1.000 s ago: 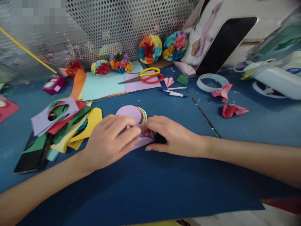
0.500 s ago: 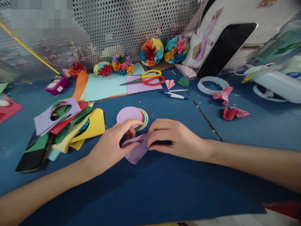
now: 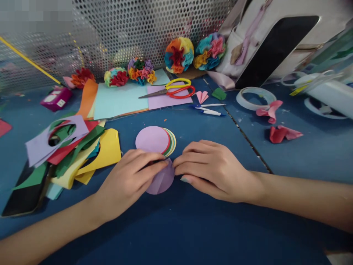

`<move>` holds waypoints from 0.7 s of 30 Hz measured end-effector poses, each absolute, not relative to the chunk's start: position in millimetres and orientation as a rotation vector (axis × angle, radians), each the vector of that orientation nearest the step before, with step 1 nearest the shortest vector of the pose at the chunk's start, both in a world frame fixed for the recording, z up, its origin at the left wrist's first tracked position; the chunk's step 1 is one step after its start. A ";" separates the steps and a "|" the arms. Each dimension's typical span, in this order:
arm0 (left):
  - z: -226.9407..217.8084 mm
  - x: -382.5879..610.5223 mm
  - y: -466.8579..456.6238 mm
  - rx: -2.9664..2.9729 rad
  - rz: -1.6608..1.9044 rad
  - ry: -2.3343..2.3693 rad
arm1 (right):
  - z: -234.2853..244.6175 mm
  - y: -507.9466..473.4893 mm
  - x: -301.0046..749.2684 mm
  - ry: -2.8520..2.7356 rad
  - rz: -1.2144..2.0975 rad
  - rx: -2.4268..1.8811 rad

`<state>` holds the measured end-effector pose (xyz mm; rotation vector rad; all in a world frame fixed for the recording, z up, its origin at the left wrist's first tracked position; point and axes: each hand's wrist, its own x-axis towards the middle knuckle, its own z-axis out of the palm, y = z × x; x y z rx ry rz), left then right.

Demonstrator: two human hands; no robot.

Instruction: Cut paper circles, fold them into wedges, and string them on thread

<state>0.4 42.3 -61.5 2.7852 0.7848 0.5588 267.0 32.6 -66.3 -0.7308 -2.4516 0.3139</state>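
A creased light-purple paper circle (image 3: 162,181) lies on the blue table between my two hands. Its left and upper part is covered by my left hand (image 3: 135,175), whose fingers are closed together over the paper. At the circle's right edge are the curled fingertips of my right hand (image 3: 213,167); the thumb is tucked below them. Just beyond my fingers rests a stack of paper circles (image 3: 152,139), purple on top with red, green and yellow edges showing at its right side.
Paper offcuts (image 3: 111,151) and a dark phone-like slab (image 3: 23,198) lie at left. Farther back are scissors (image 3: 172,89) on coloured sheets (image 3: 118,101), pens (image 3: 211,109), ruffled paper flowers (image 3: 179,55) and a purple box (image 3: 56,98). Tape (image 3: 255,98), pink folded papers (image 3: 284,133) and a propped phone (image 3: 277,51) are right.
The purple paper circle was bent up between my hands and now lies flatter on the table. My left fingers have closed down over it. The view has shifted slightly.
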 end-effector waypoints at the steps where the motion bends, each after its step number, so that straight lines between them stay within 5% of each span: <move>1: -61.4 -0.7 42.1 2.796 0.547 0.761 | -65.8 32.7 267.3 -2.455 0.303 -0.743; 14: -63.4 -2.2 38.4 2.887 0.520 0.681 | -63.3 39.7 270.2 -2.337 0.628 -0.805; 21: -59.3 -0.2 39.2 2.930 0.555 0.807 | -67.6 35.1 269.7 -2.497 0.144 -0.728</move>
